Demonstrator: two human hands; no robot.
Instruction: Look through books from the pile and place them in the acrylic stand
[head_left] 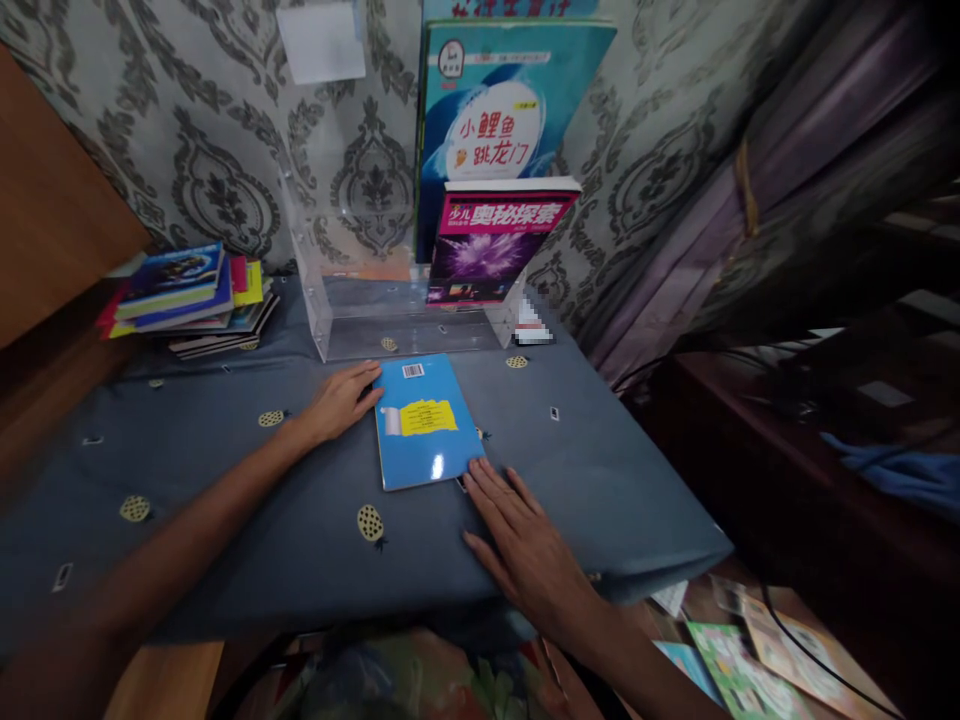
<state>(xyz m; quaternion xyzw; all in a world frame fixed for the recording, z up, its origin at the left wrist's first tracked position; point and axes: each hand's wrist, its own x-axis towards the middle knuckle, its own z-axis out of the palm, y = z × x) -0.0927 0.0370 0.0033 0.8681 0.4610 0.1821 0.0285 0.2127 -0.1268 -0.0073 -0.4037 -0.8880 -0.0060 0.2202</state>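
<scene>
A thin blue book [424, 422] lies flat, back cover up, on the grey-blue tablecloth [615, 470]. My left hand [341, 400] rests at its upper left edge, fingers curled against the side of the book. My right hand [525, 545] lies flat on the cloth, fingers stretched out, with the fingertips touching the book's lower right corner. Behind the book stands a clear acrylic book holder [337, 290] with a pink and purple book [487, 245] and a taller teal book [502, 110] leaning upright in its right part.
A stack of several thin books [191, 295] lies at the back left of the table. More books [750, 665] are scattered on the floor at the lower right. A dark curtain [787, 180] hangs at the right, patterned wallpaper behind.
</scene>
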